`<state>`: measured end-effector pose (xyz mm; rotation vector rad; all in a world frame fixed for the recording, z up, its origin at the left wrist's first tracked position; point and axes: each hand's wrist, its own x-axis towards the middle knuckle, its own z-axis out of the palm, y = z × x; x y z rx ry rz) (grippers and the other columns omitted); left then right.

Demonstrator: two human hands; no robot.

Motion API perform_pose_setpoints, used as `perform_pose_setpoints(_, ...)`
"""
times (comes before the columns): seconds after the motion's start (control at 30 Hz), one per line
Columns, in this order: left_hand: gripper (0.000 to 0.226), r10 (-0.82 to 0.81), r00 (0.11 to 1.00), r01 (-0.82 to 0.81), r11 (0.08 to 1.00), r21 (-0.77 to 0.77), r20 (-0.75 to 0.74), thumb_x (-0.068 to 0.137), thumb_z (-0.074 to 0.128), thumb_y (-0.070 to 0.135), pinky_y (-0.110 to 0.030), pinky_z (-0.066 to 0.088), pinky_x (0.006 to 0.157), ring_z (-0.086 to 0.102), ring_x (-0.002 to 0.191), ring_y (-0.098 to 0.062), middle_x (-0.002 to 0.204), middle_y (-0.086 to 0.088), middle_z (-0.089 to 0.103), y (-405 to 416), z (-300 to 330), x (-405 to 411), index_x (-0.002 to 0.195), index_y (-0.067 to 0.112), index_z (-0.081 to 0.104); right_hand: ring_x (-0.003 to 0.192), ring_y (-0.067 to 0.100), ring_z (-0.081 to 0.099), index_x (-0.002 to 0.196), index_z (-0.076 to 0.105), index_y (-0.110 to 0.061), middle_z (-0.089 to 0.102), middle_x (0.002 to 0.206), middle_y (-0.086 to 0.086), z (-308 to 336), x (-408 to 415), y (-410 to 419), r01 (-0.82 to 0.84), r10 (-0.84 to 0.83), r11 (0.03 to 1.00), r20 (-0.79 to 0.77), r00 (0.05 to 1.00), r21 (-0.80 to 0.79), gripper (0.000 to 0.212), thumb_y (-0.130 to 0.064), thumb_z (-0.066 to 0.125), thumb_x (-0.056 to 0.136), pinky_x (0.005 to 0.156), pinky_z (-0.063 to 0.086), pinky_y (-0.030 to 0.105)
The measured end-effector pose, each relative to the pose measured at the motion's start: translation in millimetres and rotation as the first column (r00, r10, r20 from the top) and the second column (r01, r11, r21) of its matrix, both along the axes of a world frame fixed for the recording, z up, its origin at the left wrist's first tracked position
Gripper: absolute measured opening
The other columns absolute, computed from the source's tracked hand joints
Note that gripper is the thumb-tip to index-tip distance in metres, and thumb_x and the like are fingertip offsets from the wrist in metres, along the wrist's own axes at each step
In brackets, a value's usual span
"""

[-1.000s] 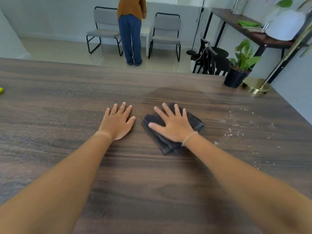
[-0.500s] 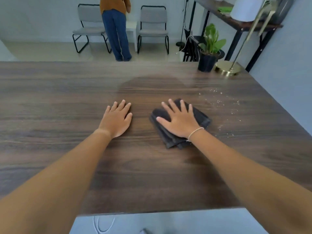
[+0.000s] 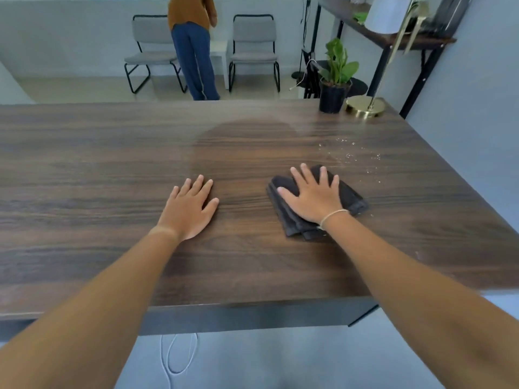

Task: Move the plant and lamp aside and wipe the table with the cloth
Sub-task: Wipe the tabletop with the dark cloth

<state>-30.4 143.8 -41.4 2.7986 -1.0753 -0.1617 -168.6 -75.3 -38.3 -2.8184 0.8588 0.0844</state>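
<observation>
A folded dark grey cloth (image 3: 352, 199) lies on the dark wooden table (image 3: 112, 169), right of centre. My right hand (image 3: 314, 197) presses flat on top of it, fingers spread. My left hand (image 3: 191, 209) rests flat on the bare wood to the left, holding nothing. A potted green plant (image 3: 334, 88) in a black pot stands at the far right corner. Just to its right is the lamp's round brass base (image 3: 365, 106), with the stem slanting up out of view.
Pale specks (image 3: 351, 153) are scattered on the wood beyond the cloth, toward the right edge. A person (image 3: 193, 51) stands between two grey chairs (image 3: 151, 51) past the far edge. A side table (image 3: 393, 37) lines the right wall. A white cable (image 3: 174, 357) lies on the floor below.
My right hand has slid the cloth to the right, away from my left hand and closer to the specks. The view has pulled back, so the table's near edge now shows.
</observation>
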Motion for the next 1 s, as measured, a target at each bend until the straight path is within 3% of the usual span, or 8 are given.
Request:
perform_pose_setpoints(0.2, 0.058, -0.073, 0.997, 0.073, 0.997, 0.036, 0.011, 0.098, 0.024, 0.043, -0.041, 0.004, 0.119, 0.005, 0.148, -0.026, 0.160, -0.002, 0.006, 9, 2, 0, 0.150, 0.022, 0.012, 0.148, 0.026, -0.002, 0.149, 0.010, -0.039, 0.003, 0.160, -0.014, -2, -58, 97, -0.287, 0.294, 0.954, 0.083, 0.952, -0.084, 0.083, -0.079, 0.009, 0.076, 0.117, -0.003, 0.050)
perform_pose_setpoints(0.3, 0.058, -0.130, 0.991, 0.129, 0.991, 0.041, 0.021, 0.097, 0.022, 0.045, -0.041, 0.004, 0.120, 0.004, 0.148, -0.025, 0.161, -0.001, 0.005, 24, 0, -3, 0.150, 0.024, 0.010, 0.148, 0.023, -0.001, 0.147, 0.009, -0.045, 0.003, 0.159, -0.017, -1, -87, 77, -0.191, 0.195, 0.979, 0.046, 0.980, -0.077, 0.087, -0.084, 0.000, 0.070, 0.118, 0.000, 0.048)
perform_pose_setpoints(0.43, 0.058, -0.185, 0.982, 0.185, 0.983, 0.017, 0.024, 0.097, 0.021, 0.047, -0.041, 0.003, 0.120, 0.002, 0.148, -0.023, 0.160, 0.002, 0.004, 51, -3, -8, 0.150, 0.027, 0.009, 0.148, 0.028, -0.003, 0.148, 0.010, -0.042, 0.001, 0.160, -0.013, 1, -62, 52, 0.115, -0.116, 0.993, -0.005, 0.993, -0.039, 0.067, -0.070, 0.016, 0.087, 0.117, 0.000, 0.054)
perform_pose_setpoints(0.5, 0.058, -0.201, 0.979, 0.201, 0.980, 0.001, 0.018, 0.097, 0.020, 0.048, -0.040, 0.001, 0.120, 0.001, 0.148, -0.021, 0.160, 0.003, 0.003, 64, -3, -11, 0.150, 0.028, 0.008, 0.147, 0.033, -0.003, 0.150, 0.010, -0.037, 0.001, 0.161, -0.009, 0, -33, 64, 0.204, -0.205, 0.979, -0.004, 0.979, -0.021, 0.070, -0.070, 0.017, 0.087, 0.116, 0.000, 0.057)
perform_pose_setpoints(0.67, 0.055, -0.235, 0.972, 0.235, 0.972, -0.002, 0.010, 0.097, 0.017, 0.046, -0.039, 0.000, 0.120, 0.000, 0.148, -0.020, 0.160, 0.005, 0.002, 90, -2, -13, 0.149, 0.031, 0.006, 0.147, 0.030, -0.001, 0.150, 0.012, -0.036, 0.004, 0.160, -0.011, -2, -18, 152, -0.049, 0.052, 0.998, 0.069, 0.996, -0.041, 0.075, -0.073, 0.020, 0.085, 0.116, -0.001, 0.052)
perform_pose_setpoints(0.77, 0.055, -0.222, 0.975, 0.222, 0.975, -0.002, 0.013, 0.097, 0.017, 0.046, -0.040, 0.000, 0.120, 0.000, 0.148, -0.021, 0.160, 0.004, 0.002, 96, -1, -13, 0.149, 0.032, 0.007, 0.148, 0.024, 0.000, 0.147, 0.012, -0.043, 0.004, 0.159, -0.017, -1, -57, 161, -0.163, 0.169, 0.983, 0.066, 0.983, -0.089, 0.091, -0.086, 0.000, 0.067, 0.118, 0.000, 0.048)
perform_pose_setpoints(0.83, 0.056, -0.215, 0.976, 0.215, 0.977, -0.003, 0.020, 0.097, 0.017, 0.048, -0.041, 0.000, 0.120, 0.000, 0.148, -0.022, 0.160, 0.004, 0.001, 98, -1, -14, 0.149, 0.032, 0.006, 0.148, 0.022, 0.000, 0.146, 0.012, -0.048, 0.003, 0.159, -0.019, 0, -65, 140, -0.118, 0.121, 0.991, 0.048, 0.991, -0.059, 0.089, -0.087, 0.001, 0.066, 0.117, 0.000, 0.048)
perform_pose_setpoints(1.0, 0.064, -0.232, 0.971, 0.231, 0.972, 0.032, 0.050, 0.093, 0.014, 0.058, -0.042, -0.001, 0.119, -0.003, 0.148, -0.023, 0.161, 0.002, -0.001, 116, -5, -28, 0.149, 0.031, 0.003, 0.147, 0.032, -0.003, 0.149, 0.011, -0.040, 0.002, 0.161, -0.011, -2, -9, 111, 0.118, -0.118, 0.992, -0.014, 0.993, -0.045, 0.066, -0.067, 0.019, 0.089, 0.116, 0.000, 0.056)
